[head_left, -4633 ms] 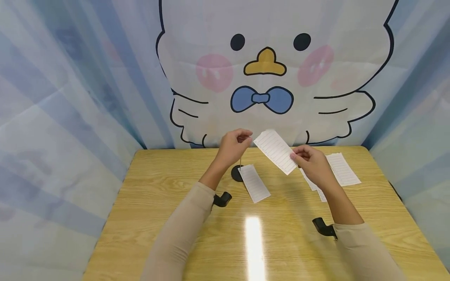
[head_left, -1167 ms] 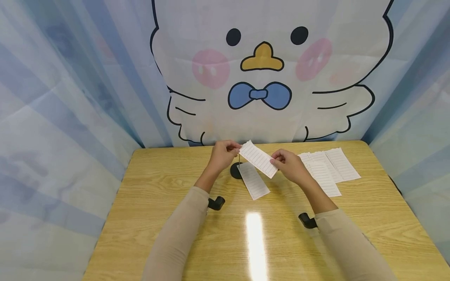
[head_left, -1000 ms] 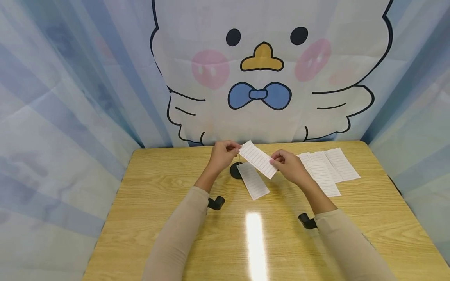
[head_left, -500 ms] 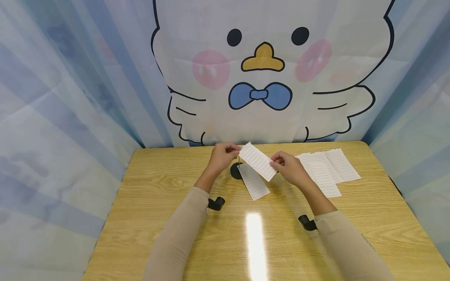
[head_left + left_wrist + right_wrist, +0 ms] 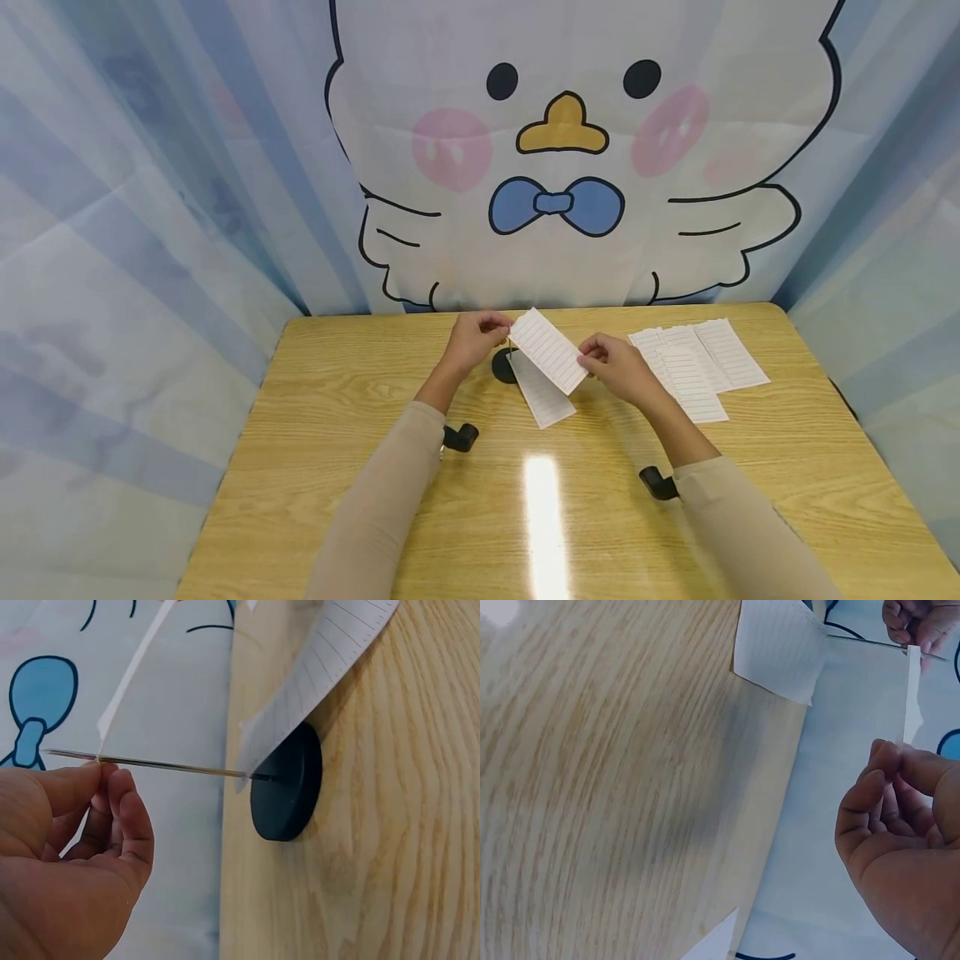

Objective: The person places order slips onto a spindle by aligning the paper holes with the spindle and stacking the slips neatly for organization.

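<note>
A receipt spike, with a thin metal rod [image 5: 187,767] on a round black base [image 5: 503,367], stands near the table's back edge. One lined paper slip [image 5: 542,396] is threaded low on the rod and slants down over the base. My left hand [image 5: 469,340] pinches the corner of a second lined slip [image 5: 549,350] at the rod. In the left wrist view the rod passes through that corner, its tip sticking out beyond the fingers. The same slip's opposite end is pinched between thumb and fingers of my right hand [image 5: 618,367], above the lower slip.
Several lined slips [image 5: 693,383] lie overlapping on the wooden table [image 5: 360,500], right of my right hand. A patterned curtain [image 5: 465,258] hangs right behind the table's back edge. Black wrist cameras [image 5: 462,437] sit at both cuffs.
The right hand has brought the slip left to the rod, where the left hand now pinches its corner too. Over the last second both hands and the slip have sunk slightly.
</note>
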Demonstrator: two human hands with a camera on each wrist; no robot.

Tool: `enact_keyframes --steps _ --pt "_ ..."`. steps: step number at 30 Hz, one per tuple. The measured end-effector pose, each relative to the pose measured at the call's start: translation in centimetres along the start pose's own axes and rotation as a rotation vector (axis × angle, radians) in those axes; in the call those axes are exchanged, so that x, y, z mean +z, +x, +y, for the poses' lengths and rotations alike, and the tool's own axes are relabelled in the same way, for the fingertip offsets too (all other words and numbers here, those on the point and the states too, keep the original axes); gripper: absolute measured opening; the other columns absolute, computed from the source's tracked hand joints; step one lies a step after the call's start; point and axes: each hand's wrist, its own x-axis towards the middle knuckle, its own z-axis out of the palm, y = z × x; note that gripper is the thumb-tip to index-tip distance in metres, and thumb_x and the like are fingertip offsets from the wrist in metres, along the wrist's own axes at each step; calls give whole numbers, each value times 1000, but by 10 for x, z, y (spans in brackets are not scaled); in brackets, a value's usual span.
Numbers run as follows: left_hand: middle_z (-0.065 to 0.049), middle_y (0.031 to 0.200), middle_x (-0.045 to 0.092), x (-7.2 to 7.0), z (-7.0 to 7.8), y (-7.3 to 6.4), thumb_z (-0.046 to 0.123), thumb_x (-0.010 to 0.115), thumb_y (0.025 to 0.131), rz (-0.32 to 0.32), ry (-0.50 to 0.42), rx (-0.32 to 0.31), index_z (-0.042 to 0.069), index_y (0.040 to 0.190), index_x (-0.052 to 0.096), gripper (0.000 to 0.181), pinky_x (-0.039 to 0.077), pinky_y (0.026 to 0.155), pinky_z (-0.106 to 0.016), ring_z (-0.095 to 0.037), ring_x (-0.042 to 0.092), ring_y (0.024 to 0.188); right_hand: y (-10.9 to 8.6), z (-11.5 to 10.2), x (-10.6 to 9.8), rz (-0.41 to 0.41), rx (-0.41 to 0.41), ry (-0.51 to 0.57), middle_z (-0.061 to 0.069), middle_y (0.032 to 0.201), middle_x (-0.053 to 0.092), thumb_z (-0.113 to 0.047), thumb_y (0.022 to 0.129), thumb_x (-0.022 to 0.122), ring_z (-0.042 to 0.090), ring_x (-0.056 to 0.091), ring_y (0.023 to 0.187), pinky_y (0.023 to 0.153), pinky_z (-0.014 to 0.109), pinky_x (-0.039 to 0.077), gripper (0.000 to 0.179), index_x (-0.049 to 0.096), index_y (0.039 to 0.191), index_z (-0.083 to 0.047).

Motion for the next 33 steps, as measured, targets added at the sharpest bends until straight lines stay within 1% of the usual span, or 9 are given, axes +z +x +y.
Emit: enact_keyframes --steps 4,7,10,13,16,22,27,33 --pt "-15 106 74 2 -7 2 2 67 99 -3 8 -8 -1 105 77 12 58 78 -25 -25 69 93 -1 3 3 -12 20 -12 14 101 68 -16 104 63 30 67 87 69 29 52 19 65 115 -1" --pt "-15 107 75 4 -13 3 2 68 99 -8 28 -6 -1 104 77 12 57 75 -24 -17 67 87 -2 6 6 -28 31 -21 13 100 68 -17 104 63 29 66 86 67 29 51 19 65 115 -2" --pt "-14 107 76 6 -18 5 3 68 99 -17 50 -1 0 104 77 11 57 73 -23 -14 66 84 -3 8 10 -40 36 -32 12 98 67 -17 103 64 24 64 84 67 28 51 18 65 113 -2" --pt "-14 106 76 7 -22 7 3 69 98 -24 56 5 0 103 77 10 58 73 -24 -14 67 83 -4 9 14 -51 29 -53 11 96 68 -16 103 65 20 62 82 69 28 51 17 65 111 -1" --pt "-14 104 76 7 -25 8 3 69 98 -28 58 5 0 102 77 9 59 74 -27 -17 68 84 -5 10 17 -56 31 -63 10 95 68 -16 102 66 18 60 81 70 28 51 16 65 109 -2" --pt "-13 102 75 8 -31 8 4 69 98 -50 88 -35 2 103 77 10 60 76 -29 -18 69 86 -6 13 25 -77 37 -88 8 93 67 -16 100 68 17 59 81 71 28 49 14 65 106 -3" --pt "-15 99 73 10 -34 8 4 70 98 -64 116 -48 1 104 77 10 59 75 -28 -20 69 85 -7 18 32 -83 28 -122 6 90 67 -16 99 70 16 58 80 72 28 48 13 66 102 -4" --pt "-13 98 73 12 -37 8 4 69 98 -68 154 -52 2 103 77 9 58 74 -27 -17 67 84 -10 17 36 -77 3 -132 5 87 66 -14 97 70 16 58 80 73 30 47 11 66 99 -4"
